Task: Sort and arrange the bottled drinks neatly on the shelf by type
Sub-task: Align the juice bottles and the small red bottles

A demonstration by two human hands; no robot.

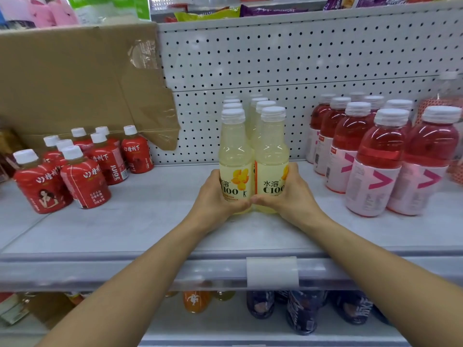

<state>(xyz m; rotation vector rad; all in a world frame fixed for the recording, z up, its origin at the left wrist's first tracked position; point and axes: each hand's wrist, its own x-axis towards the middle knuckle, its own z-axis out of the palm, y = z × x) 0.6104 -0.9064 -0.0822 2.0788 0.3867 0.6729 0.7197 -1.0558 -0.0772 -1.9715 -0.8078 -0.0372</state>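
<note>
The grey shelf (155, 221) has open board on both sides of the middle: a wide bare stretch to the left and a narrower one to the right, with more bare board between the drinks and the near front edge (125, 269), where a blank label holder (272, 271) is clipped. A white pegboard (250, 58) closes the far side. In the middle, pale yellow lemon drinks stand upright in two files running back towards the pegboard, their white caps lined up one behind another. The left front lemon bottle (234, 156) and the right front lemon bottle (271, 156) stand touching side by side, and their labels read "水溶 C100" beside a picture of yellow fruit. The left grip (215, 196) curls round the lower body of the left one and the right grip (288, 194) round the lower body of the right one, with the thumbs lying across the near faces and almost meeting at the seam between the two bottles. Both bottle bases are hidden behind the grips. Well apart to the left stands a cluster of squat red bottles (85, 181) with white caps, one showing "JUICE" down its side, in front of a taped cardboard box (75, 83). To the right, near the lemon files but apart from them, stand rows of pink-red bottles (375, 161) whose pale labels carry a magenta ">" mark. On the shelf below, dark bottles (303, 311) and an orange bottle (196, 300) show, blurred.
</note>
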